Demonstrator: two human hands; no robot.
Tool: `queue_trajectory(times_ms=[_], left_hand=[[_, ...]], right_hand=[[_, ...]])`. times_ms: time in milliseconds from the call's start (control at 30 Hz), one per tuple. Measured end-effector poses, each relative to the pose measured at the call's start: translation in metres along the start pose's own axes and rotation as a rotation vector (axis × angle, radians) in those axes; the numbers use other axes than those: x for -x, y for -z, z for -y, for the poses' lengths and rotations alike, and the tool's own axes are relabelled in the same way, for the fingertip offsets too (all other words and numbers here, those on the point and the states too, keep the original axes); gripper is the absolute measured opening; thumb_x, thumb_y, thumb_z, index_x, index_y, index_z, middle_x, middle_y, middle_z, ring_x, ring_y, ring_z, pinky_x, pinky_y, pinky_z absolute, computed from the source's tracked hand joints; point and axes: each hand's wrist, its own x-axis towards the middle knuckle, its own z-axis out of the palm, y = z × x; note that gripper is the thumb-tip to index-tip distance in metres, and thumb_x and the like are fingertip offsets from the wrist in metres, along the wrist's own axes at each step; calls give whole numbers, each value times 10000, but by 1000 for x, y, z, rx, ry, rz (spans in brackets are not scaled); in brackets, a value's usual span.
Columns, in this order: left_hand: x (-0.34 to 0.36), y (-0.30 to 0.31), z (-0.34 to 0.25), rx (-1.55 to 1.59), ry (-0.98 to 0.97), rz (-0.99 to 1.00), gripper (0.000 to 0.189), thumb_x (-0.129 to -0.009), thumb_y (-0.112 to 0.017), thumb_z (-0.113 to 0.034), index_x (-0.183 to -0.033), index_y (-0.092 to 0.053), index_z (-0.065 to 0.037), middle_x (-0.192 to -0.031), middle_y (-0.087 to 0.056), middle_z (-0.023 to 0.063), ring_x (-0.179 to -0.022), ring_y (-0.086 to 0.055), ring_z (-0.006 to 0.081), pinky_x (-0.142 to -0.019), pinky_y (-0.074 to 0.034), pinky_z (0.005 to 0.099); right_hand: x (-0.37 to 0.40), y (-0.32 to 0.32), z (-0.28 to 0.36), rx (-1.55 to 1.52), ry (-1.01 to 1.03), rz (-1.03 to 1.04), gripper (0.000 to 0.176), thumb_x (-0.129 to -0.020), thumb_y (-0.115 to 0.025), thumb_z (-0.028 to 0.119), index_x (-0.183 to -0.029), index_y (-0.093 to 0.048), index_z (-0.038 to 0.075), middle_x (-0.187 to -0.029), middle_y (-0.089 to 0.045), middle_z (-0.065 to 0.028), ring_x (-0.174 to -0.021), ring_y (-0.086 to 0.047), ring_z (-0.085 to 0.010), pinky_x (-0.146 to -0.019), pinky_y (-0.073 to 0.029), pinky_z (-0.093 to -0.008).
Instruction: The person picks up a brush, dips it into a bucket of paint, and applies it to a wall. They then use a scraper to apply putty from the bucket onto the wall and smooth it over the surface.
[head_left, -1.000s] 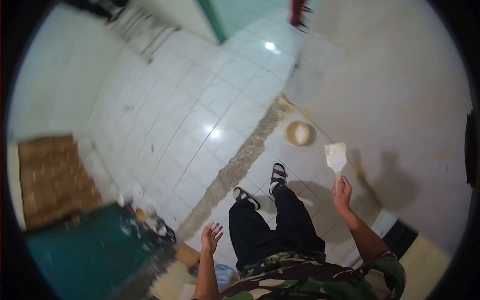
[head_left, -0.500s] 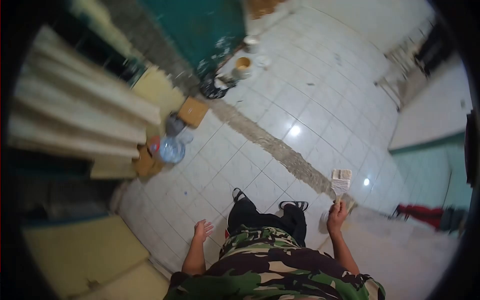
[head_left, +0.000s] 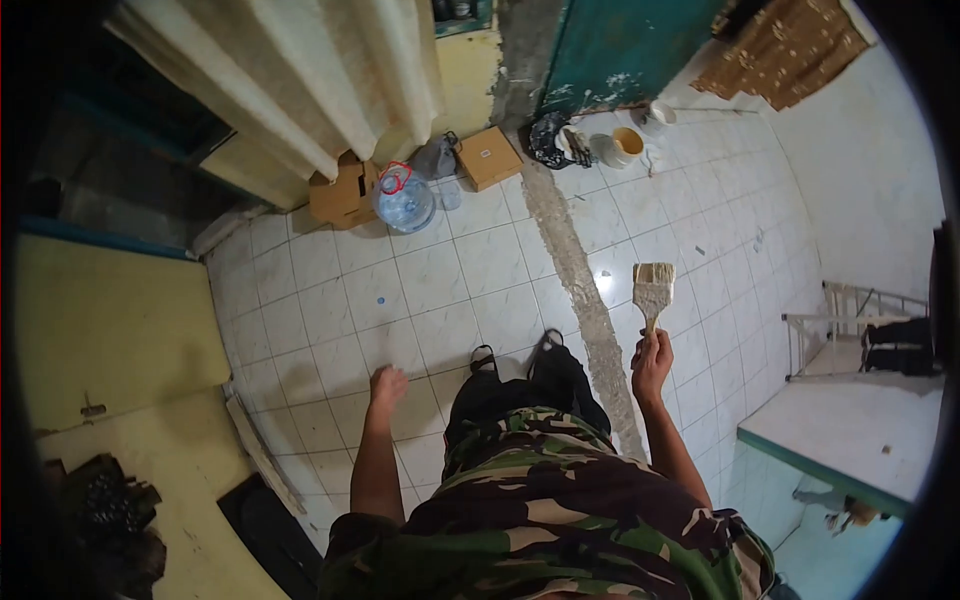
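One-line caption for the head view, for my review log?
Person standing on white floor tiles, right hand gripping a paintbrush bristles-up, left hand hanging loose, water jug ahead.

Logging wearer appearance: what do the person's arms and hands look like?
Both arms are bare below the short sleeves of a camouflage shirt in green, brown and cream. The left hand and right hand wear no gloves; no watch shows.

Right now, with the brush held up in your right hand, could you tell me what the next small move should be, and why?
Probably a step forward toward the pots by the teal door. The right hand grips the brush upright by its handle, the left hand hangs empty, and the pots stand well beyond arm's reach across the tiled floor.
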Motion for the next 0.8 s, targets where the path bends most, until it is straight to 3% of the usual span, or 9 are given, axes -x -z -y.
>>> queue_trajectory(times_ms=[100, 200, 267, 467, 600, 667, 700, 800], left_hand=[[17, -21, -39, 4, -54, -59, 547, -937, -585, -401, -1359, -442, -84, -1284, -591, 162, -1144, -599, 335, -930, -476, 495], [14, -11, -11, 10, -189, -41, 531, -947, -572, -403, -1344, -449, -73, -1248, -614, 147, -1113, -613, 315, -895, -489, 481], [30, -25, -16, 128, 39, -182, 496, -949, -558, -389, -1334, -455, -95, -1218, -632, 132, -1076, -624, 299, -859, -498, 460], [50, -77, 76, 452, 313, -389, 403, -929, -527, -324, -1258, -469, -98, -1270, -575, 128, -1101, -581, 364, -917, -447, 574], [78, -175, 25, 410, 361, -361, 398, -934, -517, -294, -1260, -448, -76, -1325, -522, 163, -1159, -534, 386, -965, -416, 583], [79, -214, 3, 334, 333, -303, 432, -940, -518, -289, -1298, -427, -65, -1342, -509, 179, -1178, -525, 392, -982, -411, 580], [76, -236, -17, 297, 324, -276, 449, -943, -518, -286, -1317, -416, -60, -1350, -502, 187, -1187, -520, 394, -990, -408, 578], [78, -274, -60, 187, 290, -195, 502, -952, -519, -278, -1375, -384, -43, -1375, -483, 212, -1216, -506, 403, -1016, -400, 573]], right_hand=[[-43, -24, 27, -1, 11, 110, 280, -1051, -428, 249, -932, -561, 33, -606, -439, 29, -444, -378, -45, -398, -325, -222], [-90, -48, 28, 5, 41, 179, 284, -1051, -424, 257, -927, -556, 38, -598, -431, 34, -441, -375, -46, -396, -323, -222], [-121, -65, 27, -13, 45, 211, 288, -1051, -419, 264, -924, -552, 42, -596, -430, 35, -438, -373, -46, -395, -322, -221], [-223, -71, 30, 24, 69, 311, 308, -1057, -381, 283, -958, -540, 38, -619, -443, 32, -477, -399, -57, -425, -338, -232], [-290, -55, 48, 114, 112, 314, 352, -1050, -377, 291, -963, -564, 5, -623, -444, 30, -525, -393, -63, -478, -330, -253], [-323, -48, 45, 225, 140, 288, 339, -1031, -412, 243, -933, -568, -41, -602, -504, -59, -534, -474, -145, -512, -393, -329], [-338, -43, 47, 267, 160, 294, 321, -1029, -404, 250, -939, -557, -17, -627, -477, -16, -568, -435, -99, -513, -374, -294], [-379, -36, 55, 382, 135, 215, 286, -1003, -414, 213, -929, -555, -25, -637, -488, -33, -574, -445, -110, -525, -388, -307]])
